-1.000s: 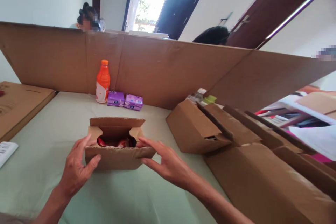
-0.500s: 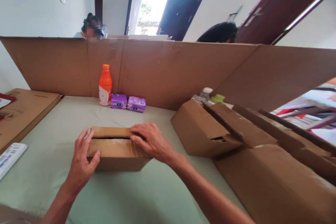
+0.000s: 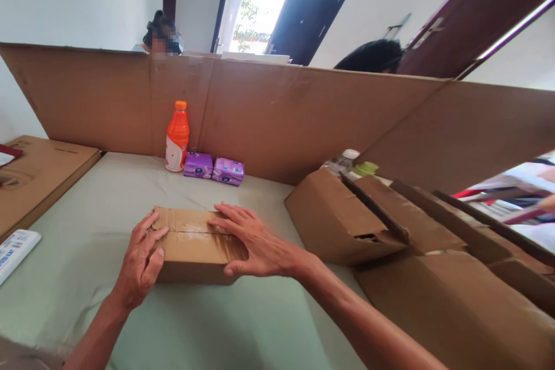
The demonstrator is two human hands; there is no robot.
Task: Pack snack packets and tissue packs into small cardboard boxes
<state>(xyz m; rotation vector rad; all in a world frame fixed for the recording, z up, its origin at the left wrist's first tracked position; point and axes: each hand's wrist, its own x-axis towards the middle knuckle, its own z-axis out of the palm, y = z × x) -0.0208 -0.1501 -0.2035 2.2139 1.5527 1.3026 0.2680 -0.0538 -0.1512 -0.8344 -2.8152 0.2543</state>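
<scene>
A small cardboard box [image 3: 195,245] lies on the pale green cloth in front of me, its two top flaps folded down so that they nearly meet along a thin seam. My left hand [image 3: 141,257] grips the box's left end, fingers over the top edge and thumb by the front corner. Across the right part of the top rests my right hand [image 3: 254,243], its fingers spread and flat on the flaps. Behind the box stand an orange bottle [image 3: 177,137] and two purple tissue packs, the left pack [image 3: 198,165] beside the right pack [image 3: 228,171].
Larger open cardboard boxes [image 3: 338,217] fill the right side, with bottle tops [image 3: 349,156] behind them. A cardboard partition [image 3: 269,110] crosses the back. At left are a flat carton [image 3: 52,167] and a white device [image 3: 18,251]. Two people's heads show beyond the partition.
The top flaps have gone down and the dark gap between them has narrowed to a seam. My right hand has spread flat over them. The camera view has shifted slightly.
</scene>
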